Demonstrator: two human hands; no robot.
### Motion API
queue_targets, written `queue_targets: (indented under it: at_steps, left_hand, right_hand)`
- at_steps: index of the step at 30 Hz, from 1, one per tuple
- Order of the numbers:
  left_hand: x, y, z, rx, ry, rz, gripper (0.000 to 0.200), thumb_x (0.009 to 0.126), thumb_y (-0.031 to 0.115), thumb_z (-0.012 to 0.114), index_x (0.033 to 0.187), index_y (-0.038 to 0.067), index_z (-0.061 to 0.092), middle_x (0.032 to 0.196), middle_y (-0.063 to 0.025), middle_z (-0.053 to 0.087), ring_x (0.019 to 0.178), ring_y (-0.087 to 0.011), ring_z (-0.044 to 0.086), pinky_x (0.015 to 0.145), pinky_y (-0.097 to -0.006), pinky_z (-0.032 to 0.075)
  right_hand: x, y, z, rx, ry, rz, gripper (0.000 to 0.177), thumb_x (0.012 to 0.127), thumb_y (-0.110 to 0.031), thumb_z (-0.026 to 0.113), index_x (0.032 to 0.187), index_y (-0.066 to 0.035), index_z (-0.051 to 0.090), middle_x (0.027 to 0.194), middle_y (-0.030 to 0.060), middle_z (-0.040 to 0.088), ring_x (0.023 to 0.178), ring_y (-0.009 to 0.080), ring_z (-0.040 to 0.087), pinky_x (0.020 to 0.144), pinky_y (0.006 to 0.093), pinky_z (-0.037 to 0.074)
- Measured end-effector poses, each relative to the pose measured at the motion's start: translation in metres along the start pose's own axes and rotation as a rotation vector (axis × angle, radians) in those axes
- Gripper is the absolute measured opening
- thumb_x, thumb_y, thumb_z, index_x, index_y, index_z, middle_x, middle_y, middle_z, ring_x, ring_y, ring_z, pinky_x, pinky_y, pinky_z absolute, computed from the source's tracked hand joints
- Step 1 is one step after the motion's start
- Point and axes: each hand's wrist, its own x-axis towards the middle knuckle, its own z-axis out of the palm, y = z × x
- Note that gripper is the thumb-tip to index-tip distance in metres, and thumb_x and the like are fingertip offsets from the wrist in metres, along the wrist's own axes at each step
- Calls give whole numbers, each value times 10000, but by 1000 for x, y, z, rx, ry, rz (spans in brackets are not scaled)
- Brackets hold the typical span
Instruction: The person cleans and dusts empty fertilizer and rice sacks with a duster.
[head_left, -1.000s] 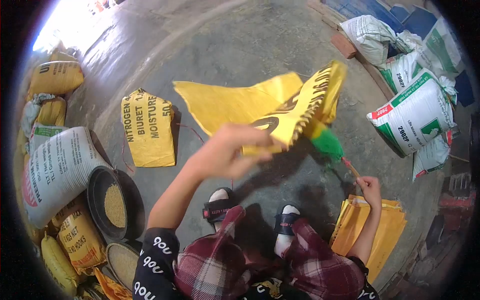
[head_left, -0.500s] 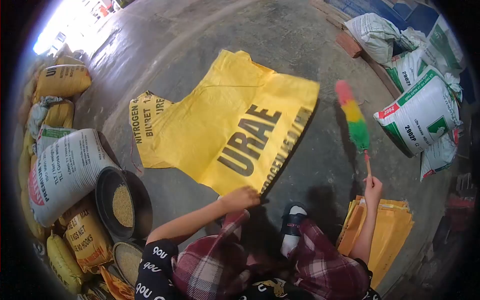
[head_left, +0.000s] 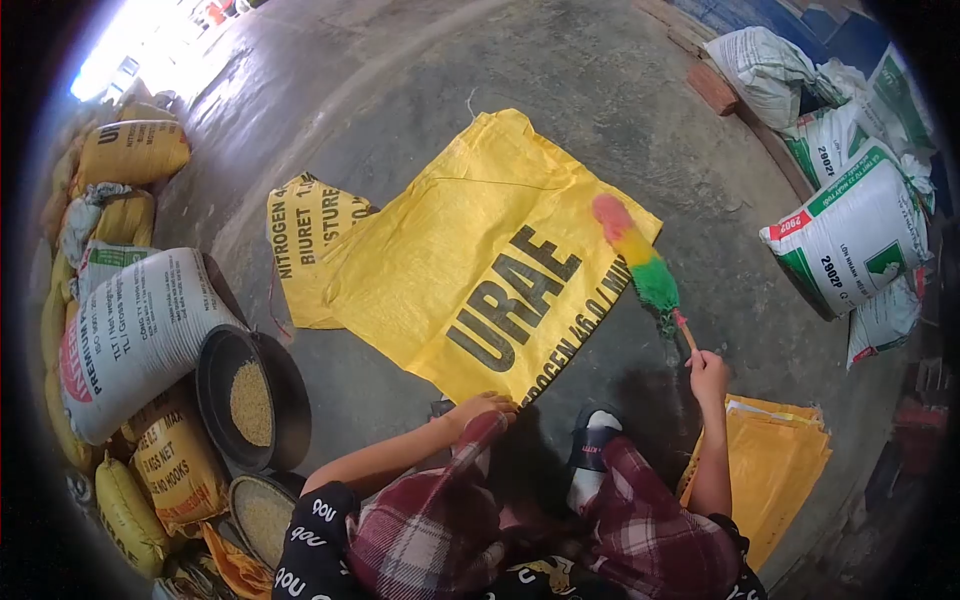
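A yellow woven sack [head_left: 430,260] printed "URAE" lies spread over the floor in front of me. My left hand [head_left: 484,407] is closed on its near corner, beside my knee. In my right hand [head_left: 708,376] is the wooden handle of a duster [head_left: 652,280] with a pink, yellow and green head. The duster's head overlaps the sack's right corner in this view. Another yellow printed sack [head_left: 300,255] shows partly from under the spread one, at its left.
A stack of flat yellow sacks [head_left: 765,470] lies at my right. Filled white bags [head_left: 850,235] stand along the right side. On the left are a full white sack [head_left: 150,330], a black basin with grain [head_left: 210,400], another grain container [head_left: 265,520] and several full yellow sacks [head_left: 135,155].
The duster has swung left from over the bare floor to the sack's right corner. The sack's far part has flattened and shifted slightly right, with my left hand still at its near corner.
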Motion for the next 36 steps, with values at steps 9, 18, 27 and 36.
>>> queue_targets:
  at_steps: [9, 18, 27, 36]
  left_hand:
    - [-3, 10, -24, 80, -14, -141, 221, 749, 220, 532, 917, 81, 568, 1096, -41, 538, 1083, -243, 446, 900, -354, 357]
    - [-22, 33, -51, 204, 242, -382, 222, 716, 201, 495, 897, 100, 576, 941, -56, 521, 917, -227, 472, 810, -346, 377]
    - [-23, 14, -35, 201, 333, -446, 159, 675, 147, 529, 819, 102, 577, 800, -33, 499, 754, -195, 516, 630, -305, 445]
    - [-21, 6, -27, 149, 389, -481, 147, 705, 132, 511, 837, 102, 567, 810, -60, 564, 739, -227, 575, 624, -336, 460]
  right_hand:
    - [1, 20, 7, 53, -37, -20, 308, 832, -257, 470, 657, -37, 599, 645, 170, 571, 659, 336, 569, 604, 395, 419]
    - [-14, 37, 13, 37, 68, 45, 326, 849, -241, 454, 654, -4, 562, 635, 186, 551, 622, 357, 543, 579, 406, 402]
    - [-80, 6, 77, 140, -154, -536, 220, 824, -220, 486, 692, -46, 514, 619, 188, 543, 596, 393, 540, 490, 446, 415]
    - [-78, 12, 105, -20, -415, -654, 269, 809, -279, 501, 652, -61, 487, 572, 167, 538, 548, 370, 545, 482, 463, 426]
